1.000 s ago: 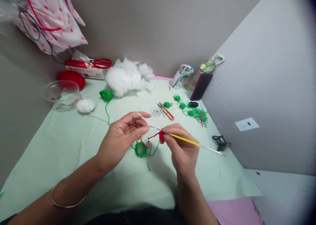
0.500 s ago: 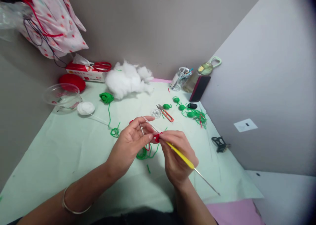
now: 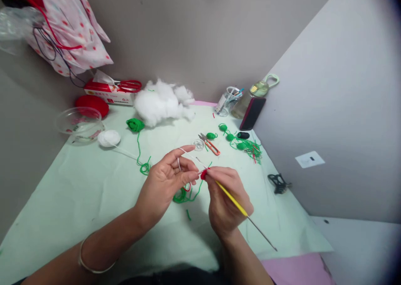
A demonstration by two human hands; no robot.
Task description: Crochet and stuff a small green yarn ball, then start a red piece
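My right hand (image 3: 227, 197) is closed round a crochet hook with a yellow handle (image 3: 232, 198), and its fingertips also pinch a small red crocheted piece (image 3: 203, 175). White yarn (image 3: 188, 152) runs over the raised index finger of my left hand (image 3: 166, 180), whose thumb and other fingers pinch a strand beside the red piece. From the white yarn ball (image 3: 109, 138) at the left a strand leads toward my left hand. Green yarn (image 3: 180, 196) and a bit of red yarn lie beneath my hands.
Orange snips (image 3: 212, 147) lie beyond my hands. White stuffing (image 3: 163, 101), a tissue box (image 3: 109, 94) and a plastic bowl (image 3: 79, 124) stand at the back left. A phone (image 3: 252, 114), a bottle (image 3: 244, 103) and green yarn pieces (image 3: 240, 146) are at the right.
The red piece has moved slightly right with my right hand, away from my left thumb. The fingertips of my two hands are a little farther apart, with a strand between them.
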